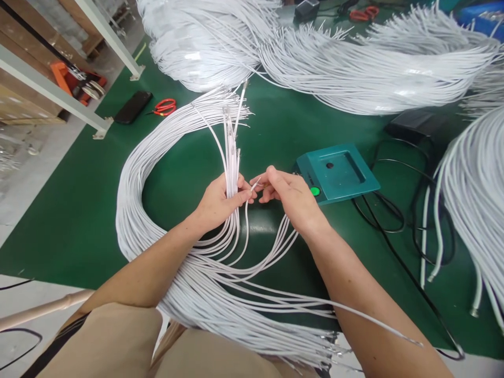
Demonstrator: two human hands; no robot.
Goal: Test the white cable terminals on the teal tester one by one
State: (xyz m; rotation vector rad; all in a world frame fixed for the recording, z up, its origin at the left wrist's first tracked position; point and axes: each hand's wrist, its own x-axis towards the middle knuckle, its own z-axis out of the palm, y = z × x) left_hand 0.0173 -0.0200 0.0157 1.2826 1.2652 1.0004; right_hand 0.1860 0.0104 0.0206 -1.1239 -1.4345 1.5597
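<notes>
My left hand [224,202] is closed around an upright bunch of white cables [231,142] with stripped or metal-tipped ends. Between its thumb and forefinger it also pinches one single cable [254,187], whose frayed end points toward my right hand [291,197]. The fingers of that right hand are bent close to this end, with the thumb raised. Several more white cables [281,239] run up into the right palm, where the hand hides them. A large curved bundle of white cables [136,194] lies on the green table around my left arm and along the front edge.
Right of my hands sits a teal device [340,170] with a lit green button and black cords [388,231]. Big cable heaps [370,73] fill the back, another [478,199] the right. A phone [133,107] and red-handled snips [164,107] lie at left, near a white post [51,89].
</notes>
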